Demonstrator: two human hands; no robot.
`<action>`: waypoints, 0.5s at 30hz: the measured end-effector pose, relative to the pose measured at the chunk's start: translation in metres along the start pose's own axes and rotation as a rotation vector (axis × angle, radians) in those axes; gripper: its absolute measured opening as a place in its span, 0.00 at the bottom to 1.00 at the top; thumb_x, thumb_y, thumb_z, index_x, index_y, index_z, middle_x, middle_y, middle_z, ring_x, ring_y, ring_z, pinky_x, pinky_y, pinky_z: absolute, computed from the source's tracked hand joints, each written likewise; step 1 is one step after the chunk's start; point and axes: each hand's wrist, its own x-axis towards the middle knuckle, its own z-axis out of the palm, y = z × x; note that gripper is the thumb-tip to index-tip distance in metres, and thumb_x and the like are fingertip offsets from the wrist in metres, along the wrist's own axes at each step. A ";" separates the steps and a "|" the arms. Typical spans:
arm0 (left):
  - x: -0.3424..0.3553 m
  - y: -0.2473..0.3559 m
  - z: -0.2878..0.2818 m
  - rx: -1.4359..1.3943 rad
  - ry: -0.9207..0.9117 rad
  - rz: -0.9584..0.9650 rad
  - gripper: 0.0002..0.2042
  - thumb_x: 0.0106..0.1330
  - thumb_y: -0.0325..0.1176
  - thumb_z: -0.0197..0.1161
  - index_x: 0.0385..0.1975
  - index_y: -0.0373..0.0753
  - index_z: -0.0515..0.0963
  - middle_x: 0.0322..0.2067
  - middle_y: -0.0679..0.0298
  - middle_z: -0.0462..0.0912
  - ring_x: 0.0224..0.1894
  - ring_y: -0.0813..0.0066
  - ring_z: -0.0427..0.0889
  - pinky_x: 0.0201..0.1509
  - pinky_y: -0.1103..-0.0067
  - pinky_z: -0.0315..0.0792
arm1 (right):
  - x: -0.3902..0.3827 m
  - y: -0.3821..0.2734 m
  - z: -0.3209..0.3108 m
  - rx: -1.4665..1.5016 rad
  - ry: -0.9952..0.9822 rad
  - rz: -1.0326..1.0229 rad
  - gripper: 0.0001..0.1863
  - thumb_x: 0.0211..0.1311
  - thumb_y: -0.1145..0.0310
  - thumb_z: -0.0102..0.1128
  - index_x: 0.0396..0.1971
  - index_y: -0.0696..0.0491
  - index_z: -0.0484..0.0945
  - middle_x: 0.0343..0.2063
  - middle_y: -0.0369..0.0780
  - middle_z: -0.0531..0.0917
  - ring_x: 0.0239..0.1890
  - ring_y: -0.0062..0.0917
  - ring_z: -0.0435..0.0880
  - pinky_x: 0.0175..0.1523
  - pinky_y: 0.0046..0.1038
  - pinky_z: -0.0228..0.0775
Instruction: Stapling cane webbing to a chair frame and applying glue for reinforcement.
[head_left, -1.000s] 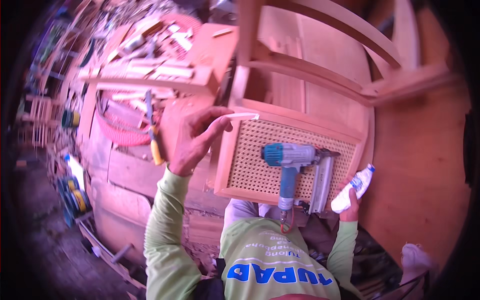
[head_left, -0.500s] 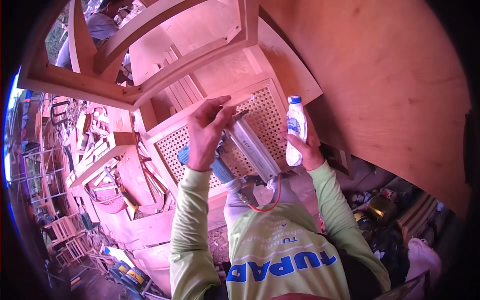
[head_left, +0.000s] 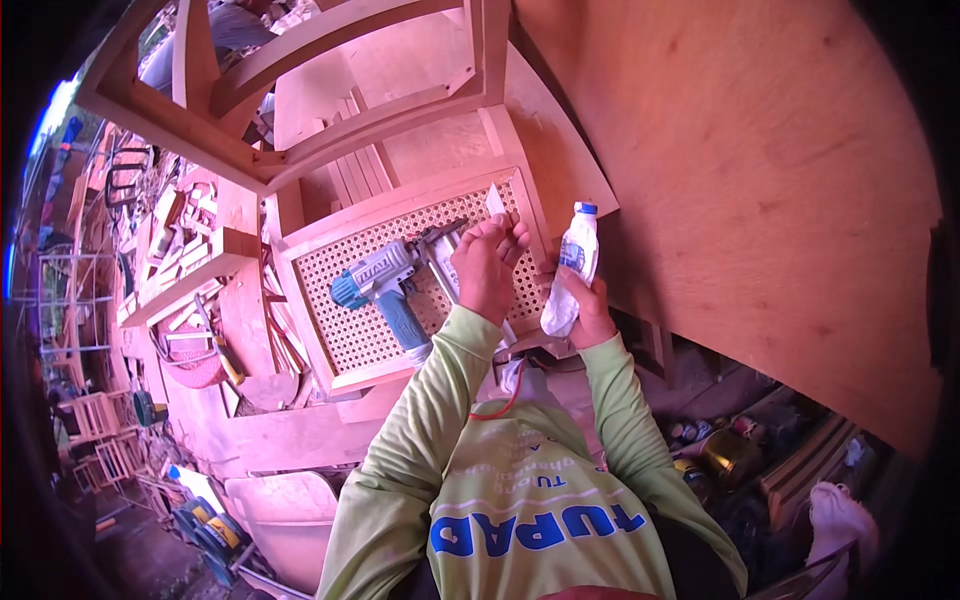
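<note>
A white plastic bottle with a blue cap (head_left: 577, 262) is upright, slightly tilted, in my right hand (head_left: 588, 308), whose fingers wrap its lower half. My left hand (head_left: 487, 265) is closed in a pinch over the cane panel (head_left: 340, 265). Just beyond its fingertips shows a small pale pointed piece (head_left: 495, 200); I cannot tell whether the fingers grip it. A grey and teal air nail gun (head_left: 385, 280) lies on the panel, its magazine partly hidden behind my left hand and forearm. A red hose (head_left: 510, 395) runs close to my lap.
A wooden frame (head_left: 290, 165) stands beyond the panel. Wood offcuts (head_left: 190, 240) and a handsaw (head_left: 225, 355) lie at the left. A large plywood sheet (head_left: 760, 200) fills the right side. Another person's sleeve (head_left: 225, 35) shows at the far left.
My left hand has moved right and slightly nearer, uncovering the nail gun's body. The bottle has shifted a little left and nearer and tilts more. The whole view has also shifted.
</note>
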 end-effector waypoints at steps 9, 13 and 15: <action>0.016 -0.020 -0.005 0.148 0.169 0.066 0.06 0.76 0.27 0.66 0.43 0.34 0.77 0.37 0.61 0.84 0.35 0.69 0.87 0.41 0.73 0.87 | -0.005 0.000 0.005 -0.139 0.061 0.010 0.18 0.73 0.68 0.63 0.58 0.57 0.78 0.40 0.43 0.90 0.35 0.29 0.89 0.42 0.31 0.82; 0.026 -0.023 -0.002 0.247 0.159 0.137 0.03 0.76 0.25 0.63 0.44 0.33 0.79 0.36 0.61 0.83 0.38 0.66 0.88 0.45 0.70 0.88 | -0.007 -0.001 0.003 -0.158 0.045 0.025 0.20 0.72 0.64 0.66 0.59 0.56 0.78 0.40 0.42 0.90 0.36 0.26 0.88 0.42 0.28 0.79; 0.030 -0.025 -0.001 0.286 0.155 0.128 0.04 0.76 0.25 0.63 0.44 0.32 0.79 0.37 0.61 0.83 0.38 0.66 0.89 0.45 0.70 0.89 | -0.008 -0.002 0.001 -0.158 0.022 0.023 0.23 0.71 0.60 0.69 0.60 0.55 0.79 0.41 0.40 0.91 0.37 0.23 0.88 0.44 0.27 0.77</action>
